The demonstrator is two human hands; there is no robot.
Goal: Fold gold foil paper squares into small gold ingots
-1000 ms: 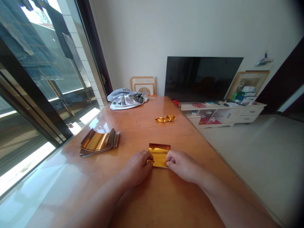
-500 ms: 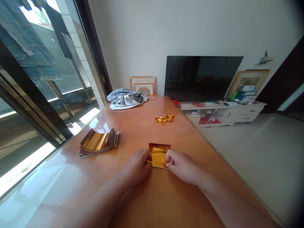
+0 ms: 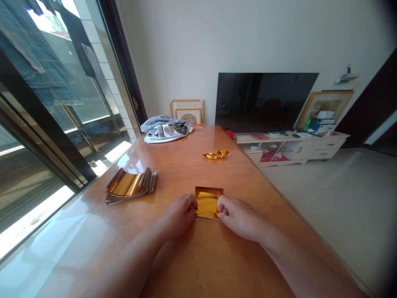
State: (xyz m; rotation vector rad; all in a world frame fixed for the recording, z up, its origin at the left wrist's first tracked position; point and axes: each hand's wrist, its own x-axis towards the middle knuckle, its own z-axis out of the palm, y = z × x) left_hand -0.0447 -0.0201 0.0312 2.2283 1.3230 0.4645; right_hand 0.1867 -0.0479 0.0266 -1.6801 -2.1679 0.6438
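Note:
A square of gold foil paper (image 3: 208, 202) lies flat on the wooden table (image 3: 173, 169), its near edge folded or creased. My left hand (image 3: 180, 215) pinches the sheet's left edge, and my right hand (image 3: 238, 217) pinches its right edge. My fingers hide the sheet's near corners. Farther left sits a curling stack of foil sheets (image 3: 130, 185), gold on top with silvery edges. Two small crumpled or folded gold pieces (image 3: 216, 154) lie ahead of the hands, out of reach of my fingers.
A crumpled grey-white cloth (image 3: 166, 130) lies at the table's far end. Along the left runs a glazed sliding door (image 3: 74, 91). To the right, the table edge drops to a tiled floor (image 3: 335, 207); beyond stand a white TV cabinet (image 3: 288, 142) and a dark television (image 3: 263, 102).
My left hand has shifted slightly toward the sheet's left edge, and a small folded gold corner beside it no longer shows. The view has moved very slightly; the other objects stay in place.

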